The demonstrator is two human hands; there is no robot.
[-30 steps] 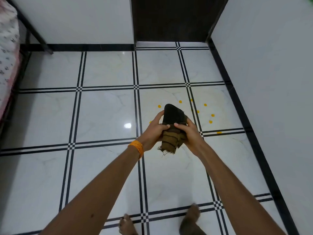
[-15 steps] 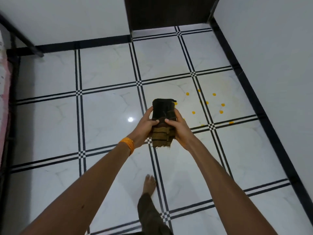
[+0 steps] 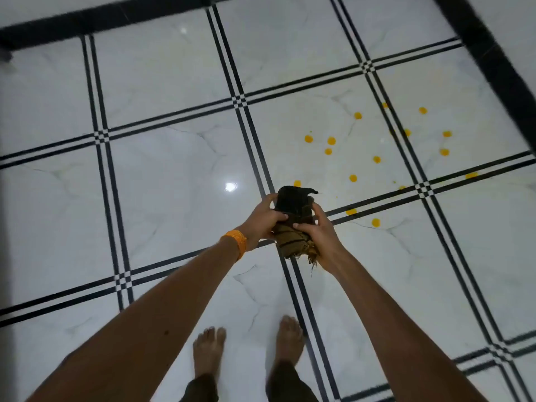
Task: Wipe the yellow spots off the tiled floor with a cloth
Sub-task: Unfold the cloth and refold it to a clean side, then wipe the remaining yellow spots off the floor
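A folded dark brown and tan cloth [image 3: 294,208] with a frayed lower edge is held in the air above the floor. My left hand [image 3: 261,220], with an orange band at the wrist, grips its left side. Its right side is gripped by my right hand [image 3: 320,237]. Several yellow spots [image 3: 331,141] dot the white tiled floor [image 3: 174,158] ahead and to the right of the cloth, spread over two tiles and across a black grout line, the nearest spot [image 3: 376,222] just right of my right hand.
My two bare feet [image 3: 208,349] stand on the tile below my hands. A black skirting strip [image 3: 499,62] and a white wall run along the right side. Another black strip [image 3: 101,20] borders the far wall at the top left.
The view has tilted down and moved closer to the spots. Both feet now stand side by side. The cloth stays held in both hands.
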